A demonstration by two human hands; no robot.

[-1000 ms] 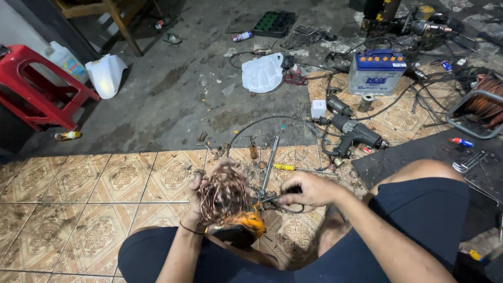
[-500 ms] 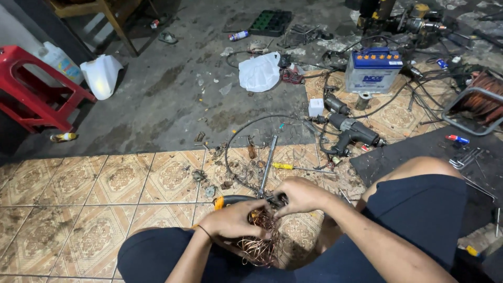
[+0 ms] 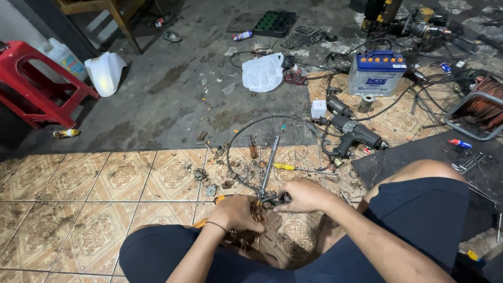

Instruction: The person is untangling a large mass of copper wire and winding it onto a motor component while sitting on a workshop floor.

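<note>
Left hand [image 3: 238,212] is curled shut over a tangled bundle of thin copper-coloured wire [image 3: 257,212], knuckles up, bundle pressed low between the knees. 1 s ago that hand held the bundle up with the coil fanned open to the camera; 0.5 s ago it had rolled over on top. Now the coil is mostly hidden under the palm, only a few loops show at the thumb side and below the wrist. An orange-and-black part [image 3: 201,222] peeks out just left of the wrist; can't tell what it is.

Right hand [image 3: 304,195] is closed around the dark handles of a plier-type tool [image 3: 273,198], tip pointing at the wire, touching or just beside it. It has slid in toward the left hand over the last second. Reads like the work has gone from inspecting the coil to gripping or cutting a strand, my judgement only.

Outward, on the patterned floor tiles [image 3: 120,175]:
- long silver metal rod [image 3: 268,165] running up from the tool
- yellow-handled screwdriver [image 3: 285,166] just beside it
- thin black cable loop [image 3: 236,141] arcing round both
- small scraps and nuts scattered left of the rod

Further out:
- 1 black power drill [image 3: 353,136] to the right
- white-and-blue box-shaped battery [image 3: 377,73] beyond it
- crumpled white plastic bag [image 3: 263,72] on bare concrete
- red plastic stool [image 3: 31,78] far left
</note>
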